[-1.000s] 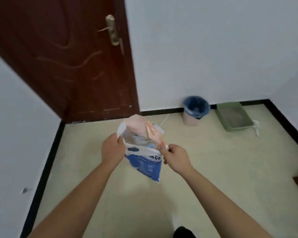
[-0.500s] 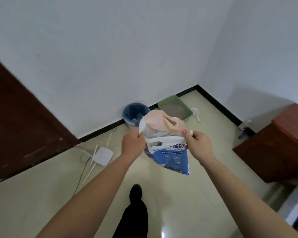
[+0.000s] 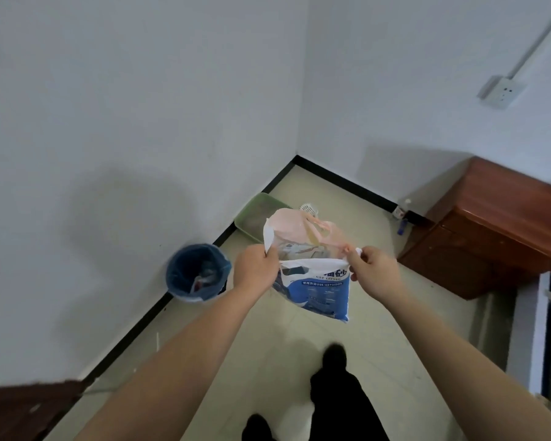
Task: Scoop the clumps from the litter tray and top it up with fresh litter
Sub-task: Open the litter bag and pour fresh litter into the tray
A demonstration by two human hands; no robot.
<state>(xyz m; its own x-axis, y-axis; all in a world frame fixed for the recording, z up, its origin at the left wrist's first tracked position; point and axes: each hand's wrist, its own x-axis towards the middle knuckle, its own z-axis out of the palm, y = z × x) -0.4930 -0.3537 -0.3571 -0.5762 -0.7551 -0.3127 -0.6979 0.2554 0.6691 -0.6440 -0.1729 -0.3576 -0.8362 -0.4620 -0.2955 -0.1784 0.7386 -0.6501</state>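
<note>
Over the pale corner floor [image 3: 392,338], left hand [image 3: 255,269] and right hand [image 3: 375,274] each pinch the litter bag [image 3: 322,292].

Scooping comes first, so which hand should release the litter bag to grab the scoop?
Right, probably: the white scoop lies right of the green litter tray, on the side of the right hand, while the left hand holds the litter bag.

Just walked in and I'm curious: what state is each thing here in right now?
litter bag: mouth open, held off the floor.
left hand: grips the bag's left edge.
right hand: pinches the bag's right edge.
litter tray: on the floor in the corner, partly hidden.
bin: upright, lidless, blue liner, rubbish inside.
scoop: by the tray, untouched.
</note>
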